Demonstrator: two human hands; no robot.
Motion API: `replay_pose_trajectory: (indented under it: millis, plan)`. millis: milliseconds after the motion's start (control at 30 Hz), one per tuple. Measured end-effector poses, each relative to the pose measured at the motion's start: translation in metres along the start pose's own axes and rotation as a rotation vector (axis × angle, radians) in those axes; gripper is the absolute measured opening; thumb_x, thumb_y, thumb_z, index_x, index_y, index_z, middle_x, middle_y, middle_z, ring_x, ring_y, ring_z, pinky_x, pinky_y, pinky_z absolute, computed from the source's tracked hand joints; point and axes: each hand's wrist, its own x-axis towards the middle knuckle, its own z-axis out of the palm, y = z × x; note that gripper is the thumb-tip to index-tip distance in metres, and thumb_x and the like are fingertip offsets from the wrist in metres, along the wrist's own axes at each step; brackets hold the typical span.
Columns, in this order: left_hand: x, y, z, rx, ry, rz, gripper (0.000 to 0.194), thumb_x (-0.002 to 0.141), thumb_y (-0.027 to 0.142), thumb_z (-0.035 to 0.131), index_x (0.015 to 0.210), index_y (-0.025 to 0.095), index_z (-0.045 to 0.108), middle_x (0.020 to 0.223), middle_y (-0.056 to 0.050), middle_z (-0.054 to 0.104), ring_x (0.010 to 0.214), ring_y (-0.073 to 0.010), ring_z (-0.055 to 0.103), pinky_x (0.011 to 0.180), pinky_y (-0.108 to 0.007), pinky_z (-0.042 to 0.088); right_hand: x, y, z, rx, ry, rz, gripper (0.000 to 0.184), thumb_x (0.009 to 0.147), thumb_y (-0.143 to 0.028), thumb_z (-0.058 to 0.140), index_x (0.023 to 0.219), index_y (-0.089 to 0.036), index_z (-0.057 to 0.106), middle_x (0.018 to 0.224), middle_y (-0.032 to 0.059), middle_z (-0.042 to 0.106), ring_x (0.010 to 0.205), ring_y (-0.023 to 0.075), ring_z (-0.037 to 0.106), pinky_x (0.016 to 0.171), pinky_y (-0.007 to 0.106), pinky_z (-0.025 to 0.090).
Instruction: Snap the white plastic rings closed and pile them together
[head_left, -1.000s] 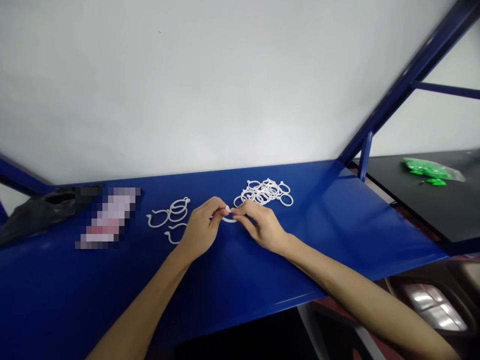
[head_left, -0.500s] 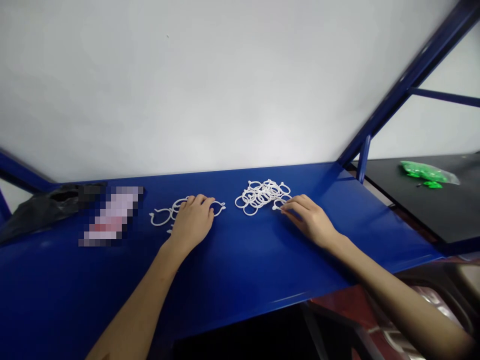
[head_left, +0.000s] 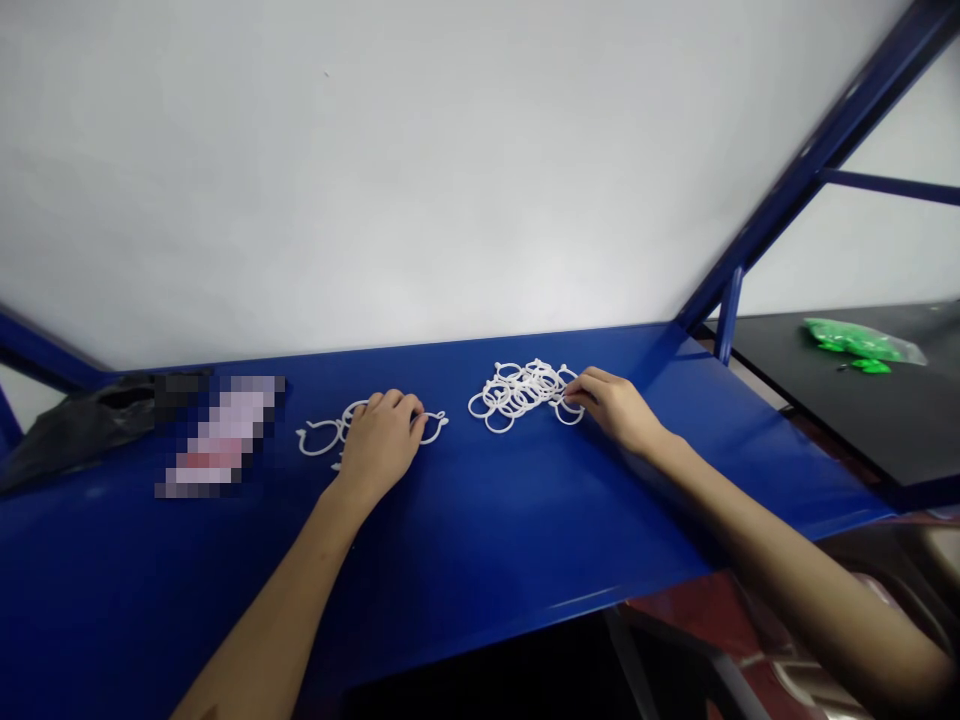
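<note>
Over a small group of white plastic rings (head_left: 319,453) at the left, my left hand (head_left: 382,435) lies palm down with its fingers loosely spread. Parts of those rings stick out on both sides of it, some with a gap in the loop; the rest are hidden underneath. A tangled pile of similar white rings (head_left: 529,386) is at centre right. At the pile's right edge, my right hand (head_left: 611,405) has thumb and forefinger pinched together on a white ring (head_left: 570,424). The fingers partly cover that ring, which still lies against the pile.
Everything lies on a blue table (head_left: 465,540) against a white wall. A black plastic bag (head_left: 82,425) and a pixelated pack (head_left: 225,430) are at the left. On a black table (head_left: 840,410) at the right is a clear bag of green pieces (head_left: 855,340). Blue frame bars (head_left: 795,190) slant upward.
My right hand has moved slightly up toward the pile, and the ring at its fingertips has shifted. My left hand stays nearly in place over the left rings.
</note>
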Motion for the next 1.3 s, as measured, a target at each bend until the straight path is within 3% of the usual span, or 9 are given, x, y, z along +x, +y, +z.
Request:
replay_pose_trajectory:
  millis: [233, 600, 767, 900, 1067, 1167, 1300]
  plan:
    - [0.001, 0.001, -0.001, -0.023, -0.013, -0.006, 0.021, 0.095, 0.03, 0.048, 0.095, 0.02, 0.066, 0.099, -0.011, 0.066, 0.094, -0.0304, 0.058, 0.081, -0.044, 0.043, 0.014, -0.002, 0.003, -0.117, -0.071, -0.161, 0.023, 0.1, -0.016, 0.046, 0.097, -0.018, 0.068, 0.093, 0.0088, 0.065, 0.085, 0.0201, 0.06, 0.075, 0.032, 0.05]
    - [0.001, 0.007, -0.004, -0.045, 0.037, -0.032, 0.017, 0.094, 0.027, 0.047, 0.083, 0.022, 0.06, 0.086, -0.008, 0.068, 0.089, -0.0301, 0.059, 0.08, -0.044, 0.042, -0.002, -0.013, 0.014, -0.07, 0.065, -0.073, 0.017, 0.101, -0.025, 0.05, 0.102, -0.019, 0.066, 0.095, 0.0087, 0.067, 0.083, 0.0206, 0.064, 0.076, 0.035, 0.054]
    - [0.003, 0.014, -0.008, -0.159, 0.081, -0.079, 0.014, 0.091, 0.026, 0.049, 0.078, 0.023, 0.055, 0.08, -0.006, 0.067, 0.083, -0.0277, 0.061, 0.077, -0.041, 0.042, 0.0, -0.035, 0.017, 0.003, 0.092, -0.068, 0.016, 0.1, -0.025, 0.051, 0.1, -0.018, 0.065, 0.095, 0.009, 0.068, 0.085, 0.0211, 0.065, 0.076, 0.036, 0.055]
    - [0.001, 0.024, -0.013, -0.256, 0.149, -0.135, 0.014, 0.089, 0.028, 0.051, 0.075, 0.024, 0.049, 0.072, -0.003, 0.063, 0.075, -0.024, 0.06, 0.075, -0.039, 0.043, 0.009, -0.073, 0.025, 0.166, 0.09, -0.096, 0.013, 0.1, -0.027, 0.054, 0.098, -0.02, 0.065, 0.094, 0.0068, 0.069, 0.086, 0.0194, 0.066, 0.08, 0.036, 0.055]
    - [-0.004, 0.038, -0.015, -0.393, 0.215, -0.186, 0.019, 0.086, 0.029, 0.052, 0.071, 0.025, 0.04, 0.063, 0.002, 0.055, 0.061, -0.0184, 0.055, 0.065, -0.033, 0.042, 0.024, -0.117, 0.055, 0.523, 0.02, 0.081, 0.015, 0.093, -0.031, 0.064, 0.103, -0.02, 0.061, 0.084, 0.0018, 0.069, 0.073, 0.0151, 0.066, 0.071, 0.03, 0.055]
    - [-0.007, 0.044, -0.014, -0.559, 0.169, -0.16, 0.017, 0.085, 0.028, 0.053, 0.072, 0.024, 0.042, 0.061, 0.005, 0.054, 0.056, -0.0145, 0.054, 0.059, -0.029, 0.041, 0.028, -0.122, 0.071, 0.66, 0.078, 0.184, 0.01, 0.092, -0.027, 0.061, 0.099, -0.02, 0.059, 0.081, 0.0006, 0.067, 0.07, 0.0137, 0.064, 0.068, 0.028, 0.054]
    - [-0.009, 0.05, -0.013, -0.86, 0.111, -0.19, 0.015, 0.087, 0.031, 0.056, 0.078, 0.023, 0.048, 0.074, 0.003, 0.067, 0.066, -0.0135, 0.064, 0.065, -0.028, 0.048, 0.024, -0.117, 0.077, 0.655, 0.145, 0.298, 0.015, 0.09, -0.031, 0.063, 0.097, -0.021, 0.055, 0.081, -0.0003, 0.063, 0.068, 0.0135, 0.061, 0.064, 0.028, 0.052]
